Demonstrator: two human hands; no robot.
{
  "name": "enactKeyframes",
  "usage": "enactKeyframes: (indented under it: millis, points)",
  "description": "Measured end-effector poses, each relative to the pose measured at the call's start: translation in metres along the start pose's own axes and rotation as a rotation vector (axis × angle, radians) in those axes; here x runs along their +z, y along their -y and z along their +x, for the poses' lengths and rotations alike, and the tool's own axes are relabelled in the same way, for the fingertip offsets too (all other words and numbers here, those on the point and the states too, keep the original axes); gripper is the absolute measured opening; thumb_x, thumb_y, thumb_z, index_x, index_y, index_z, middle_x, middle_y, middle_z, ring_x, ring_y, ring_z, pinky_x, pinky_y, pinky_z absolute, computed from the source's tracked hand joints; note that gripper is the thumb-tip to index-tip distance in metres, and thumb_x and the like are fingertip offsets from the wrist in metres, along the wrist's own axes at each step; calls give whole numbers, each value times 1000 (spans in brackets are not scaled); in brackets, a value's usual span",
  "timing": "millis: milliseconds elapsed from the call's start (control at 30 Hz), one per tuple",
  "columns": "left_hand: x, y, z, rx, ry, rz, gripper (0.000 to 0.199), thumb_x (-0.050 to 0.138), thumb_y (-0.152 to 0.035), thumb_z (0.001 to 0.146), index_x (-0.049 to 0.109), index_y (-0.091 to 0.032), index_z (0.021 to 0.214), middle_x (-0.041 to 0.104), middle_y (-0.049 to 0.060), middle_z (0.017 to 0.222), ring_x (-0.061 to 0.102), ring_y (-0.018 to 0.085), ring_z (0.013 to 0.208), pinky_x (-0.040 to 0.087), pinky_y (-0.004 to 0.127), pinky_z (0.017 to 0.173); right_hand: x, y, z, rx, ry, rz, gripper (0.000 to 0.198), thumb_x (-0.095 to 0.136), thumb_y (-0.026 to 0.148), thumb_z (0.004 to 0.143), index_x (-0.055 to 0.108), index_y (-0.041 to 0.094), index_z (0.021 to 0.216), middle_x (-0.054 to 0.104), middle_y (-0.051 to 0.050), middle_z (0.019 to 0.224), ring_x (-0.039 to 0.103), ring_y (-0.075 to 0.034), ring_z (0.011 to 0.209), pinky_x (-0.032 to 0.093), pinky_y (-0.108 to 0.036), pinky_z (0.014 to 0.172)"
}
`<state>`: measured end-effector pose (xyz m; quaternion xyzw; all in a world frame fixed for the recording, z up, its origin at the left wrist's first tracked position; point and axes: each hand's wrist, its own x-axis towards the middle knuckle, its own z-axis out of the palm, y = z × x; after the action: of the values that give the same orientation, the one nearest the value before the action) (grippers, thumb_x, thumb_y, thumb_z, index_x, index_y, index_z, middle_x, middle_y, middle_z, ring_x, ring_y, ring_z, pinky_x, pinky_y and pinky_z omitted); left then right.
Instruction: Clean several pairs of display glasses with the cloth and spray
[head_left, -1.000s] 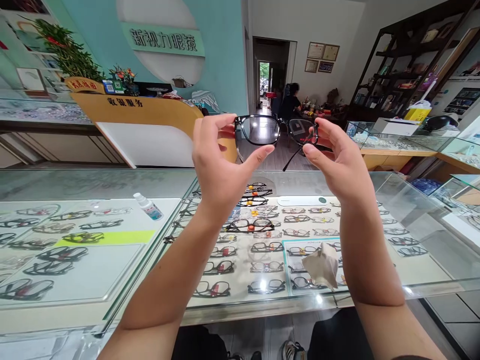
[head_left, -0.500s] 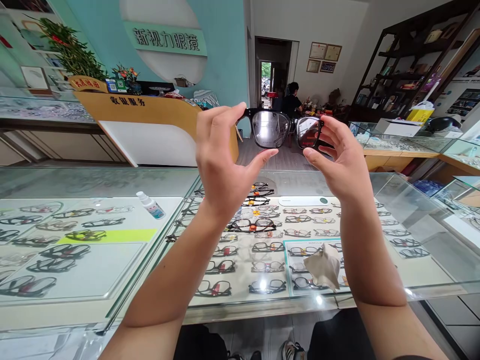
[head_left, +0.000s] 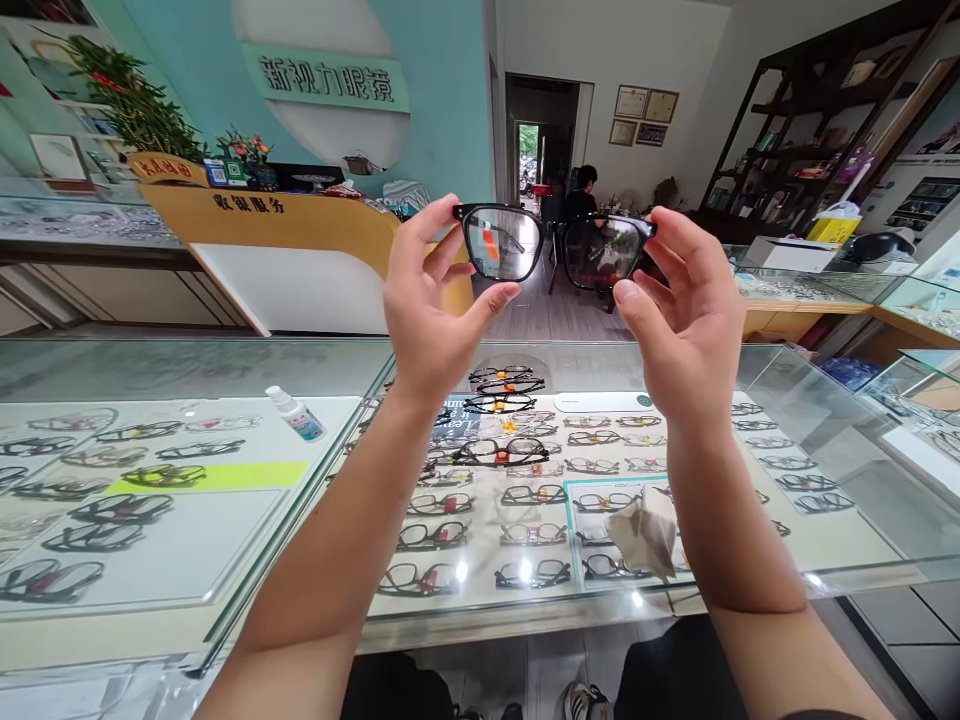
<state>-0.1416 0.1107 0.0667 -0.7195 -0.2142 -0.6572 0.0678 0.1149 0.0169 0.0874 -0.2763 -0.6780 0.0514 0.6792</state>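
Observation:
A pair of black-framed glasses (head_left: 553,228) is held up above the counter, lenses facing me and reflecting light. My left hand (head_left: 439,285) pinches its left end between thumb and fingers. At the other end, my right hand (head_left: 675,300) grips the frame near the hinge, fingers curled behind it. Red marking shows low on the right lens. Below my hands, a beige cleaning cloth (head_left: 643,530) lies crumpled on the glass top. A white spray bottle (head_left: 295,413) rests on the counter to the left.
The glass display counter (head_left: 480,612) holds many rows of spectacle frames (head_left: 532,494). More glasses stand on top around a dark pair (head_left: 501,452). A yellow-and-white cashier desk (head_left: 292,285) is beyond at left. A seated person (head_left: 581,195) is in the back.
The glasses have turned to face me more squarely and shifted slightly left. My left hand moved left and a little lower with them; the lens reflections changed.

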Motion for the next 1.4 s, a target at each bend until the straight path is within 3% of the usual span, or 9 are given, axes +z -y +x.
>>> enactKeyframes:
  millis: [167,300,467,600,700,967,1233,1400]
  points:
    - [2,-4,-2,113,-8,80,107,67,-91,85,20,-51,173,45,9,172,45,42,162,63,65,104,6,-14,3,-3,-72,74,41,73,50,101,69,38,140,67,-3,153,61,-33,150,58,-58,123]
    - [2,-8,-4,100,-2,47,105,69,-89,85,23,-53,172,44,6,173,30,43,170,59,68,110,7,-29,6,63,-120,131,38,65,58,105,72,37,136,71,-3,147,64,-31,147,58,-57,124]
    - [2,-11,-3,42,-59,111,103,67,-96,81,41,-41,164,53,8,163,41,47,162,60,67,107,3,-36,9,177,-120,154,39,64,59,105,73,39,137,70,-5,150,63,-31,147,59,-58,121]
    - [3,-13,-2,48,-87,114,101,69,-97,77,48,-41,159,58,9,157,52,46,154,63,64,103,-2,-41,10,125,-38,11,42,60,60,107,69,41,144,69,-5,154,70,-29,140,65,-52,112]
    - [4,-14,-2,43,-84,100,102,74,-94,75,47,-44,160,59,11,155,58,44,150,64,60,103,-4,-42,9,70,2,-44,45,61,60,106,65,42,148,68,-4,156,72,-27,136,67,-49,107]
    - [3,-14,-1,-74,-16,21,103,74,-95,75,43,-47,162,59,10,160,62,42,148,66,59,103,-3,-29,9,95,11,62,37,57,62,108,66,43,139,74,-3,145,75,-30,134,67,-53,107]
    - [5,-3,0,-77,57,-41,98,77,-90,76,43,-54,160,61,10,153,66,42,143,68,60,100,2,-21,10,219,-29,137,31,50,54,111,67,37,131,79,-5,126,78,-30,129,66,-55,104]
    - [8,-4,-3,-83,90,-76,94,74,-88,82,42,-49,162,60,12,154,70,39,136,68,56,102,2,-24,9,184,-19,172,37,50,61,109,66,33,128,79,-7,126,79,-30,125,68,-51,97]
